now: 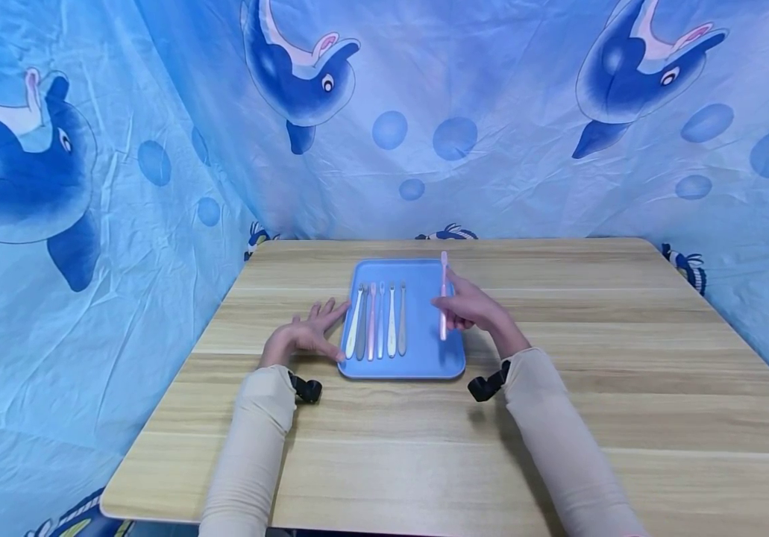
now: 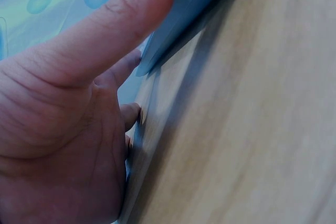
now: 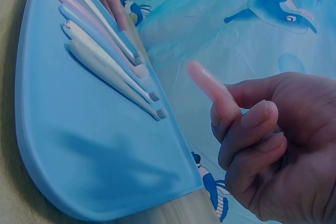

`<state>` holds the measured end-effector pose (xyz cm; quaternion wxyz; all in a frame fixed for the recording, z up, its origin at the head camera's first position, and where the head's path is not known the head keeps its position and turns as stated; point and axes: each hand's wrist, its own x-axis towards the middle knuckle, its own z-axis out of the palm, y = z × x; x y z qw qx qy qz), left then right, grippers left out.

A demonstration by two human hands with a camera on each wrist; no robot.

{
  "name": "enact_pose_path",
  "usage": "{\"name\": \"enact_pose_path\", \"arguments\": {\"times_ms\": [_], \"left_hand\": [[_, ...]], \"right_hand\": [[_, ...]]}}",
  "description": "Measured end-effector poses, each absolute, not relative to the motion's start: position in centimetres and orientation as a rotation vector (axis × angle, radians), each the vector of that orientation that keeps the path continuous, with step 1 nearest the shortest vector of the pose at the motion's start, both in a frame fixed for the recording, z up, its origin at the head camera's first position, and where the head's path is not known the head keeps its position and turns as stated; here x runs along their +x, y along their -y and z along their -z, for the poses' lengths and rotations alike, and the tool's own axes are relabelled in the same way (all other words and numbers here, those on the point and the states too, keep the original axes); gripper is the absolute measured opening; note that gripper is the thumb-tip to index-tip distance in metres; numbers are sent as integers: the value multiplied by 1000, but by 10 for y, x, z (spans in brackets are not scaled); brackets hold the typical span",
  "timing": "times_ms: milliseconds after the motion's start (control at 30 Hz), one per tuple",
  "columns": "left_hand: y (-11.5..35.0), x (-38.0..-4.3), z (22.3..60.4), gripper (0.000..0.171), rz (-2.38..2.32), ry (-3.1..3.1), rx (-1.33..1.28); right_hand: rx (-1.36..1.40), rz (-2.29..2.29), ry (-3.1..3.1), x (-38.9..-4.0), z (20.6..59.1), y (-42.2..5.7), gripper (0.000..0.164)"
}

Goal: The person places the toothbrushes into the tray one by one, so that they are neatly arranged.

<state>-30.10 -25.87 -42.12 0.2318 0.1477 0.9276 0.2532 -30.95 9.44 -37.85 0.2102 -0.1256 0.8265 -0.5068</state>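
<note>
My right hand (image 1: 471, 304) grips a pink toothbrush (image 1: 444, 272) above the right side of a blue tray (image 1: 427, 362). In the right wrist view, the handle end of that toothbrush (image 3: 206, 81) sticks out past the curled fingers. On the tray's left half, several toothbrushes lie side by side, among them a white one (image 1: 392, 332), a grey one (image 1: 403, 332) and another pink one (image 1: 371, 328). At the tray's left edge rests my left hand (image 1: 306, 332), fingers spread, thumb and forefinger at the rim. In the left wrist view the thumb (image 2: 121, 24) covers part of the tray.
The tray sits on a wooden table (image 1: 592, 313). Blue cloth (image 1: 411, 97) printed with dolphins hangs behind it and along the left side. A small black device (image 1: 488, 386) is strapped to each wrist.
</note>
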Motion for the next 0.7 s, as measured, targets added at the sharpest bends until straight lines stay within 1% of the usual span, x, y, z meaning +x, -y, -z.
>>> {"name": "enact_pose_path", "arguments": {"times_ms": [433,700], "left_hand": [[260,-302,421,134,-702,-2542,402],[259,-301,421,132,-703,-2545,404]], "right_hand": [[-334,1410,-2283,-310,384,-82,87],[-312,1397,-2283,-313,391,-72,86]]}}
